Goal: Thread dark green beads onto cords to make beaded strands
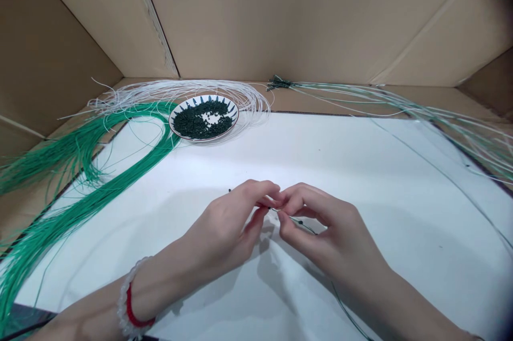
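My left hand (234, 218) and my right hand (328, 221) meet over the white board, fingertips almost touching. Between thumb and fingers, my right hand pinches a thin green cord (309, 228). A small dark bead (269, 208) shows at my left fingertips, which are closed around it or the cord end; the exact hold is partly hidden. Another dark bead or knot (300, 222) sits on the cord below my right fingers. The cord passes behind my right hand and comes out again near the front edge.
A patterned plate (233, 109) of dark green beads stands at the back. Left of it lie a bundle of green cords (120, 183) and white cords (180, 86). Beaded strands (279, 83) stretch along the back right. Cardboard walls (256, 15) enclose the white board (344, 143).
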`<state>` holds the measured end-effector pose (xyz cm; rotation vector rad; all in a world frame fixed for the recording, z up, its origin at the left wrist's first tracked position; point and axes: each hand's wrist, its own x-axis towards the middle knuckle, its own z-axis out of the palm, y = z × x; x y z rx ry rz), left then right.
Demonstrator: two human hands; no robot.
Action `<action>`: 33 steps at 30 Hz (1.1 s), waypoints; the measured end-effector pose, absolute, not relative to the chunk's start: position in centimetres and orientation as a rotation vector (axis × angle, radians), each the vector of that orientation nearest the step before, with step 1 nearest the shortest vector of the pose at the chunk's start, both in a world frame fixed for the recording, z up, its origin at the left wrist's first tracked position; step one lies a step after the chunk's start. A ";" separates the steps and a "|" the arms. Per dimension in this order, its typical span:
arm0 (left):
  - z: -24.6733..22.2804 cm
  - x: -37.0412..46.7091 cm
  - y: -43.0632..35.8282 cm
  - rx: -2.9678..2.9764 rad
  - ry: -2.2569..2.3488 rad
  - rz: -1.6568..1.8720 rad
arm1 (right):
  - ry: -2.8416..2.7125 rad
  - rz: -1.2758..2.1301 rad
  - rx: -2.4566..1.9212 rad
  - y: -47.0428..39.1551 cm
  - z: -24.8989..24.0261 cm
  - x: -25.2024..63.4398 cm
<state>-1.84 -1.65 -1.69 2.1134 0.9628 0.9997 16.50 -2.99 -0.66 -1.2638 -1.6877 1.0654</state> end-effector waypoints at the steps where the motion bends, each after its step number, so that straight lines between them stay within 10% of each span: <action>1: -1.6 -1.8 -1.7 2.079 0.959 0.998 | -1.688 1.071 -1.264 -3.0 -0.7 16.5; 33: -0.1 -1.6 -0.7 1.195 0.879 0.929 | -1.452 1.252 -1.359 -3.0 0.2 16.5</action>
